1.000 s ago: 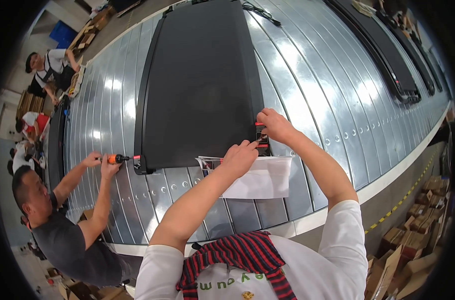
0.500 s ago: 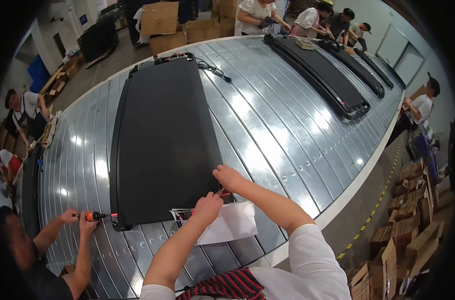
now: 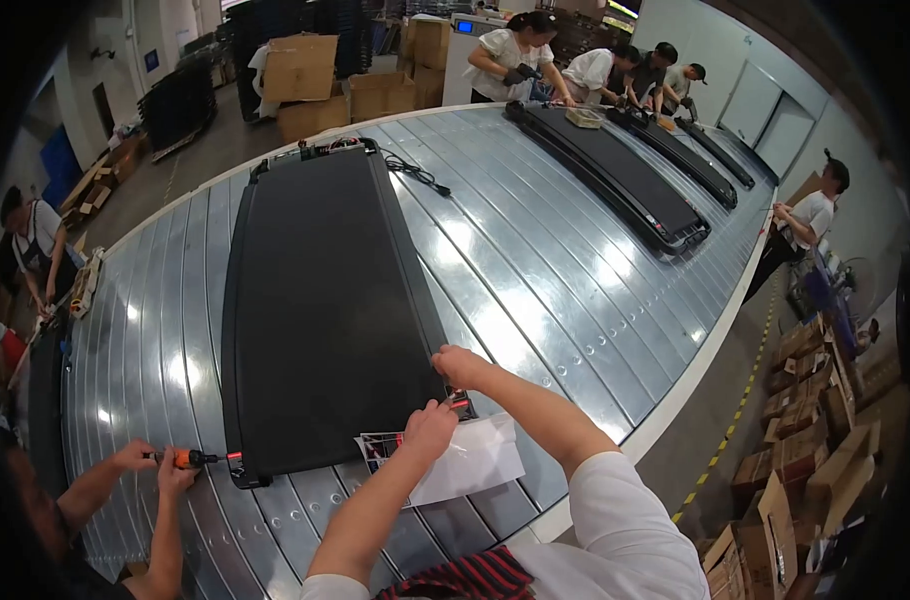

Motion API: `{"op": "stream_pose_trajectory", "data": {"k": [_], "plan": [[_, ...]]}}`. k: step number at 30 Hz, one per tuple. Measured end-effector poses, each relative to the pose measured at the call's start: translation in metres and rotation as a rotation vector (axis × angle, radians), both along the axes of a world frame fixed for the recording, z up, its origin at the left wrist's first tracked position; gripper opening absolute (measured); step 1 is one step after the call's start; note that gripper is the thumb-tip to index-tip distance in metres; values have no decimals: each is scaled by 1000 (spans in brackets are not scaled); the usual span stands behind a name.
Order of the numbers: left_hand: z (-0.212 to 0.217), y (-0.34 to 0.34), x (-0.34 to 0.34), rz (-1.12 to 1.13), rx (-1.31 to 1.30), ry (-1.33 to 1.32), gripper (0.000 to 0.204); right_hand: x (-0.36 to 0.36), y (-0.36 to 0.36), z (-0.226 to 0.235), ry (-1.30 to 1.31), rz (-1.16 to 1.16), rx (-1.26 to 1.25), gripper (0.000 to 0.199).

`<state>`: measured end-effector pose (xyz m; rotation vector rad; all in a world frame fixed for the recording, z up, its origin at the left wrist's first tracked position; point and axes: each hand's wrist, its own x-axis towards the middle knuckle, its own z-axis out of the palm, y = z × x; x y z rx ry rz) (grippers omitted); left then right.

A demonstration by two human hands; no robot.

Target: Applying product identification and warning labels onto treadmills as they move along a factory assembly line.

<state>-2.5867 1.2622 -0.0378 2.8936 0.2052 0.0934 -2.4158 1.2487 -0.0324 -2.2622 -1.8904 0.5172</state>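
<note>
A flat treadmill with a black belt point(image 3: 320, 320) lies lengthwise before me on the metal table. At its near right corner, my left hand point(image 3: 430, 430) is closed in a pinch beside a small red-marked end piece point(image 3: 461, 404). Whatever it grips is too small to make out. My right hand point(image 3: 462, 368) is just beyond it, fingers curled against the belt's right edge; what they hold is hidden. Under my left hand lies a white printed sheet point(image 3: 480, 460). At the near left corner, a co-worker's hands hold an orange power screwdriver point(image 3: 185, 458) against the frame.
The slatted metal table point(image 3: 535, 290) carries more treadmills point(image 3: 615, 170) at the far right, where several people work. A black cable point(image 3: 415, 172) lies by the treadmill's far end. Cardboard boxes point(image 3: 805, 440) are stacked beyond the table's right edge, past a yellow-striped floor line point(image 3: 740, 410).
My view has tilted up a little, so the scene sits lower in the picture. Both my hands stay at the same treadmill corner, and the co-worker's screwdriver stays at the other.
</note>
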Motion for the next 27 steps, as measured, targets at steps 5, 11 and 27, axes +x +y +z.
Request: {"op": "stream_pose_trajectory", "data": {"k": [5,11,27], "plan": [[2,1,0,4,-6,7,15,1,-5,-4,-22,17,59,17],[5,1,2,5,3,49,16,-5,-13,-9,-33,-40,154,20],[12,8,3,21,-65,54,13,-10,-19,-22,-101,76,371,13]]}}
